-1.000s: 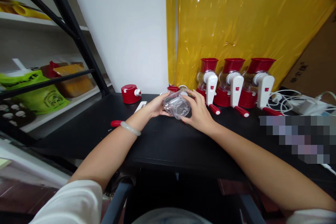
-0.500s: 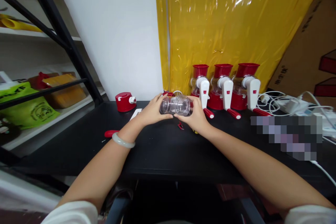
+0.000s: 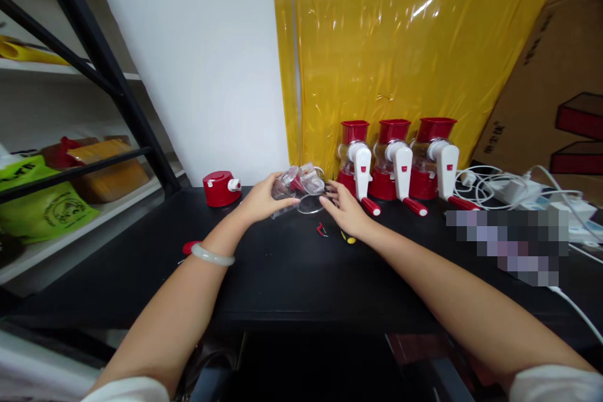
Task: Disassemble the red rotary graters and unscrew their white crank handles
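Observation:
A clear plastic housing point(image 3: 308, 182) with a round open rim is tilted on its side above the black table, its rim towards me. Red parts show behind or through it. My left hand point(image 3: 266, 198) is closed round the housing's left side, thumb in front. My right hand point(image 3: 348, 210) is at its right, with fingers apart and the thumb near the rim; whether it touches is hard to see. Below lie a small red piece point(image 3: 321, 230) and a yellow-and-black tool end point(image 3: 348, 238), partly behind my right hand.
Three red-and-white hand-crank graters point(image 3: 398, 163) stand at the back right. A red round base point(image 3: 221, 189) sits at the back left, and a red handle point(image 3: 189, 247) lies beside my left wrist. White cables point(image 3: 499, 185) and plugs crowd the right. A shelf rack point(image 3: 136, 119) borders the left.
The clear housing has turned from lying sideways between both hands to its rim facing me. My right hand has loosened from it and its fingers have spread.

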{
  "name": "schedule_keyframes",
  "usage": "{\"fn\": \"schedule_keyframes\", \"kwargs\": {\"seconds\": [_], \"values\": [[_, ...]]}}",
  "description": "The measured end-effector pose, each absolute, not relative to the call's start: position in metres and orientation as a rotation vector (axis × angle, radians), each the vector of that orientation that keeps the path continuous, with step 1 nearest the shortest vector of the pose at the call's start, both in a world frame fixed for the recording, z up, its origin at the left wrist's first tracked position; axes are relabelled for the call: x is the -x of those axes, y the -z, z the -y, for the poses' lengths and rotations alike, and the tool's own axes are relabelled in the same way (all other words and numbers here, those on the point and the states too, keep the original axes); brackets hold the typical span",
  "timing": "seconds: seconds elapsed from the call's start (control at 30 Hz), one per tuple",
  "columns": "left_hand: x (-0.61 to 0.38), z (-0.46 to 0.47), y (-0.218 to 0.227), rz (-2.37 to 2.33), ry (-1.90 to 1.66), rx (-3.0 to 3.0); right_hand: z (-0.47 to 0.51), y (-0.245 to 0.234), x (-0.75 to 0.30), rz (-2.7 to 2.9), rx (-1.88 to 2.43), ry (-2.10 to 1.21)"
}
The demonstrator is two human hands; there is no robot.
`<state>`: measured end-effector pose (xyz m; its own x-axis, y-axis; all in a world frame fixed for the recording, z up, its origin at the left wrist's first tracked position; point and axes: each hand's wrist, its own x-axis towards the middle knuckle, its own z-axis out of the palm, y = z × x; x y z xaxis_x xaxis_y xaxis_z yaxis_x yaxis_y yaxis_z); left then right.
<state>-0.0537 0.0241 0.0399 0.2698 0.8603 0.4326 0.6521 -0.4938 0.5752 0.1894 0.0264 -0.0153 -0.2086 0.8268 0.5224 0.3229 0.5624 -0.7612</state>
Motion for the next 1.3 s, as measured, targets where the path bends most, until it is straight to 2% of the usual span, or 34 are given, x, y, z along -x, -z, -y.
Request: {"fn": "schedule_keyframes", "kwargs": {"seconds": [0.23, 0.37, 0.53, 0.8, 1.03, 1.13, 1.3], "values": [[0.072, -0.034, -0.038, -1.593, -0.849, -2.415, 0.007, -0.005, -0.188, 2.335, 1.280, 0.114], [0.073, -0.033, -0.037, -1.487, -0.862, -2.397, 0.020, -0.003, -0.192, 2.519, 1.547, 0.199], [0.072, -0.032, -0.037, -1.352, -0.920, -2.374, 0.018, 0.006, -0.208, 2.567, 1.613, 0.279], [0.077, -0.034, -0.036, -1.337, -0.918, -2.294, -0.007, 0.003, -0.223, 2.369, 1.713, -0.337], [0.089, -0.042, -0.033, -1.406, -0.897, -2.254, -0.001, 0.001, -0.224, 1.882, 1.545, -0.964], [0.092, -0.044, -0.030, -1.431, -0.888, -2.225, 0.006, -0.008, -0.230, 1.852, 1.471, -1.034], [0.092, -0.046, -0.026, -1.410, -0.890, -2.237, 0.010, -0.024, -0.248, 1.872, 1.469, -0.945]]}}
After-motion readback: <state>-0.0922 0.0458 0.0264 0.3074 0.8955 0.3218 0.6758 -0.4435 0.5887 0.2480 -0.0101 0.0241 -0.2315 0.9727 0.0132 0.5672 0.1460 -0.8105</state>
